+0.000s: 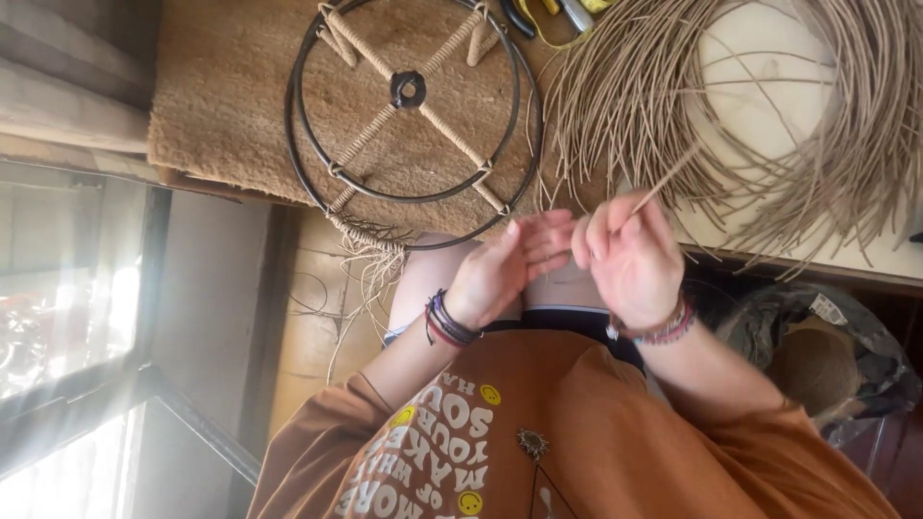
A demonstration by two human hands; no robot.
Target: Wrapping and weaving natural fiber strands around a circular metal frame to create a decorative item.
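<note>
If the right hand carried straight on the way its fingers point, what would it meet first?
Probably the coil of tan reed strands on the table. The right hand points up-frame, pinching a single strand that leads there. Depth is unclear.

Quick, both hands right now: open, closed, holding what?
Left hand: fingers curled, meeting the right hand; grip cannot be told.
Right hand: closed, pinching a thin tan strand.

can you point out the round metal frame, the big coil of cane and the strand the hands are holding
round metal frame [408, 89]: head view, on its black centre hub
coil of cane [625, 106]: head view, left side of the loop
cane strand [663, 181]: head view, above the right hand [630, 255]
</note>
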